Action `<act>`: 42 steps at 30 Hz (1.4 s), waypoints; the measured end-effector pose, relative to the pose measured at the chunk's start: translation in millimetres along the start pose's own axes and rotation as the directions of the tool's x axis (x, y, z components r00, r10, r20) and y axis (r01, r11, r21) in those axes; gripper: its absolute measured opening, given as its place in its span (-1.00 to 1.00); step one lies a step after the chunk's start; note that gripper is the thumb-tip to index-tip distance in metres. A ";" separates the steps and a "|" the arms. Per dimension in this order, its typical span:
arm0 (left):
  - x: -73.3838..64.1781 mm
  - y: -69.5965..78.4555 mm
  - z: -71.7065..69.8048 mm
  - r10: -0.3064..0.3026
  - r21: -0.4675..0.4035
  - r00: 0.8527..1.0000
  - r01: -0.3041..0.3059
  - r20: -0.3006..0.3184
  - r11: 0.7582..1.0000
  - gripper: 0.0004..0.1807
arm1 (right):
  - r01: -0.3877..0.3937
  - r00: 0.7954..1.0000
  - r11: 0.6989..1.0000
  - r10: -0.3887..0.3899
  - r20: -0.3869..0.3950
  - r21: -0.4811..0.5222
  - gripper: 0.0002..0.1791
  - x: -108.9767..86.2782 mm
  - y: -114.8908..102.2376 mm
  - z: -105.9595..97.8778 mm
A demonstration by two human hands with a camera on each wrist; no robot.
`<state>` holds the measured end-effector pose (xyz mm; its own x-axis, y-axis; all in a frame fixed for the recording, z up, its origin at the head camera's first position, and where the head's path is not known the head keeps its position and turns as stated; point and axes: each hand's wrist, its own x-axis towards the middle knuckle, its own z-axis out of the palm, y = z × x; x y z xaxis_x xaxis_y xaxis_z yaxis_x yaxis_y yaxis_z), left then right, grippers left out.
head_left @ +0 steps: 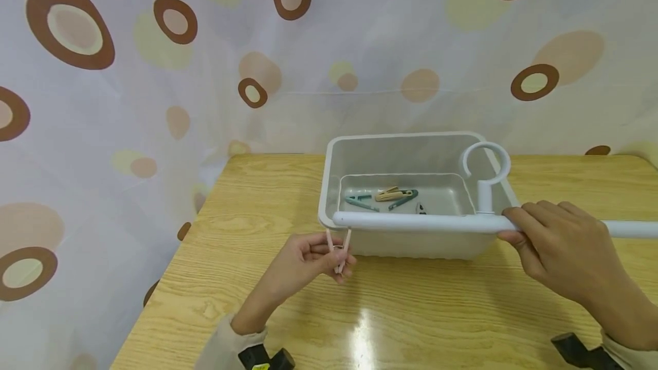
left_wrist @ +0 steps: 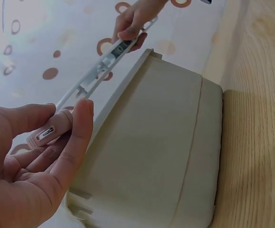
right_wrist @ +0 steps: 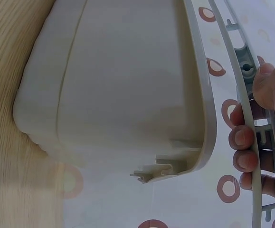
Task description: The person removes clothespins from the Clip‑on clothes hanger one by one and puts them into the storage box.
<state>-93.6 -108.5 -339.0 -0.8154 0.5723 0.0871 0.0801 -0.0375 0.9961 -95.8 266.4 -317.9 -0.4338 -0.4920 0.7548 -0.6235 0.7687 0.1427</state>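
Note:
A pale pink clothespin (head_left: 347, 240) is pinched between the thumb and fingers of my left hand (head_left: 303, 261), its two prongs pointing up at the left end of a white hanger (head_left: 411, 221). In the left wrist view the clothespin (left_wrist: 56, 126) shows its small metal spring, close to the bar's near end. My right hand (head_left: 570, 244) grips the hanger's bar toward the right, fingers wrapped round its hollow, ribbed underside, which shows in the right wrist view. The hanger's open ring hook (head_left: 504, 167) stands up from the bar, left of that hand.
A whitish plastic bin (head_left: 411, 244) stands on the wooden table (head_left: 247, 210) behind and below the hanger. Several clothespins lie in it, among them a beige one (head_left: 389, 194) and a green one (head_left: 360, 204). A patterned curtain (head_left: 319, 44) hangs behind the table.

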 end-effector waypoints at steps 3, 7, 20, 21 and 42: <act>0.0 1.9 2.6 0.023 0.069 0.999 -0.020 -0.045 0.997 -0.71 | 0.002 1.000 1.000 -0.002 0.006 -0.007 -0.37 -0.5 0.3 -0.5; -0.4 5.0 6.2 0.090 0.237 0.988 -0.059 -0.123 0.970 -0.77 | 0.005 1.000 1.000 -0.005 0.002 -0.004 -0.36 0.0 0.5 -0.9; -7.2 16.1 19.2 0.431 0.927 0.902 -0.135 -0.032 0.351 -0.83 | -0.005 1.000 0.999 0.005 -0.018 -0.039 -0.37 -0.2 3.4 -1.3; -7.6 16.0 19.4 0.455 0.943 0.890 -0.129 -0.027 0.308 -0.79 | -0.016 1.000 0.999 0.015 -0.023 -0.050 -0.37 -0.7 4.1 -2.1; -15.7 28.1 -2.1 0.484 0.946 0.874 -0.130 -0.031 0.296 -0.71 | 0.025 0.997 0.999 -0.028 -0.074 -0.038 -0.36 0.6 4.4 -8.1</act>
<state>-79.8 -120.3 -312.3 -0.6922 0.4567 0.5588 0.6724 0.6895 0.2694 -93.4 272.8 -311.6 -0.3664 -0.4816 0.7961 -0.6090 0.7710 0.1861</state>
